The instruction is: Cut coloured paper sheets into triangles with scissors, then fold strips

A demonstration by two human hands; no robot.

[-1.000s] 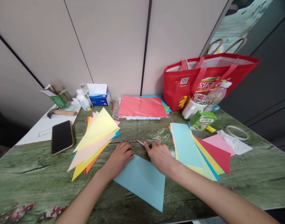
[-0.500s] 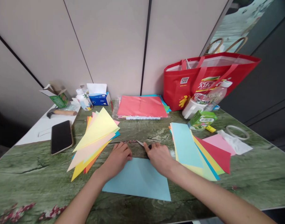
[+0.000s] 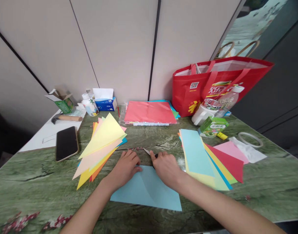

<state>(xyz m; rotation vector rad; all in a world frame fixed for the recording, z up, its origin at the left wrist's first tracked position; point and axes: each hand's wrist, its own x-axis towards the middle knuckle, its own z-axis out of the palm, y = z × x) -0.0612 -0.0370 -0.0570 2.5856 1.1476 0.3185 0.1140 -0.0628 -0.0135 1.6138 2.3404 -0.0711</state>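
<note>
A light blue sheet of paper (image 3: 146,191) lies on the table in front of me, with a faint bend running through its middle. My left hand (image 3: 127,165) grips the sheet's far left edge, fingers curled and thumb on the paper. My right hand (image 3: 165,165) rests at the far right edge, closed on black-handled scissors (image 3: 146,151). Their pointed blade sticks out to the left past my thumb; most of the handle is hidden in the palm.
Fanned coloured papers lie at left (image 3: 100,146) and right (image 3: 197,156). Behind are a pack of red paper (image 3: 149,112) and a red bag (image 3: 185,94). A phone (image 3: 67,143) and hammer (image 3: 68,118) lie left; a green box (image 3: 213,126) and tape ring (image 3: 250,139) are right.
My left thumb has spread out onto the paper, and a bend now shows across the sheet. The right hand keeps its hold. The whole view has shifted slightly.
</note>
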